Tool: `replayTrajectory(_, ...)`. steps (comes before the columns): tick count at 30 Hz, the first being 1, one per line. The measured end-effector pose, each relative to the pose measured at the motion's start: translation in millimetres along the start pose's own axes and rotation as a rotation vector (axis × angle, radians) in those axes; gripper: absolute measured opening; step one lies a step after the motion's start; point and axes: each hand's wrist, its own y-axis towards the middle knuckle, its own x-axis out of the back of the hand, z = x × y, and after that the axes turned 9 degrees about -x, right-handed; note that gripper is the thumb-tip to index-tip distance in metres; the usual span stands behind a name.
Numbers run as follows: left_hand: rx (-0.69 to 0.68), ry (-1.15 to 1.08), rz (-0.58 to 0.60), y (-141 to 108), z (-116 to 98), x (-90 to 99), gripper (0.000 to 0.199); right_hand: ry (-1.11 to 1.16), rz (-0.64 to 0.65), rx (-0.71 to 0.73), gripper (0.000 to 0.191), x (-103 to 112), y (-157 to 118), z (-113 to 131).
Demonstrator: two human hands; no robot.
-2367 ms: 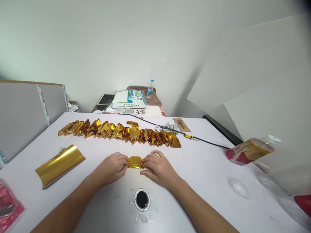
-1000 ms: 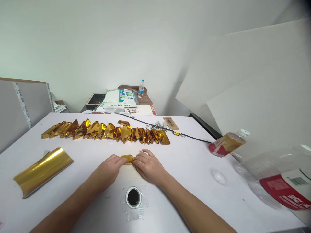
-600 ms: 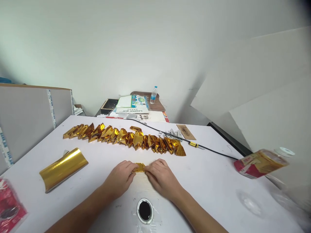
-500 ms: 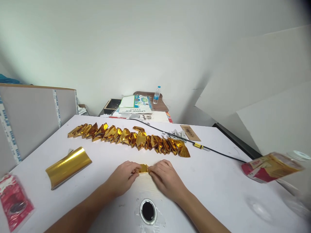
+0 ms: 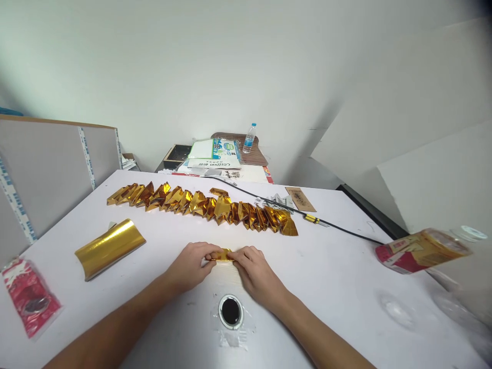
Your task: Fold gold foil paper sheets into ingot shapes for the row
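Observation:
A small folded strip of gold foil paper (image 5: pixel 223 254) lies low over the white table between my two hands. My left hand (image 5: pixel 194 265) pinches its left end, fingers closed. At the other end, the fingertips of my right hand (image 5: pixel 254 269) are closed on the foil too. Beyond them a long row of folded gold foil paper pieces (image 5: pixel 198 204) runs across the table, with one loose piece (image 5: pixel 219 191) behind it. To the left rests a curled stack of gold foil sheets (image 5: pixel 110 248).
A round black-centred disc (image 5: pixel 231 311) is taped to the table nearer me. A red packet (image 5: pixel 31 297) lies at left. On the right are a tilted bottle (image 5: pixel 421 250), a black cable (image 5: pixel 346 237), a yellow cutter (image 5: pixel 311 219) and a brown card (image 5: pixel 300 199). A water bottle (image 5: pixel 249 139) stands behind.
The whole view has shifted slightly, so the table sits higher. My right hand's fingers have slid left along the foil strip, leaving less of it showing; my left hand keeps its pinch.

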Motion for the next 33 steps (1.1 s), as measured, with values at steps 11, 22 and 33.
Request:
replayTrajectory(11, 0.010, -0.095, -0.039, -2, -1, 2.7, 0.038, 0.103, 0.024, -0.103, 0.025, 7, 0, -4)
replayTrajectory(22, -0.020, -0.030, -0.036, -6, 7, -3.6, 0.037, 0.043, 0.127, -0.003, 0.030, 9, 2, 4)
replayTrajectory(33, 0.016, 0.068, -0.036, -6, 2, -4.9, 0.039, 0.125, 0.134, -0.186, 0.021, 9, 10, 9)
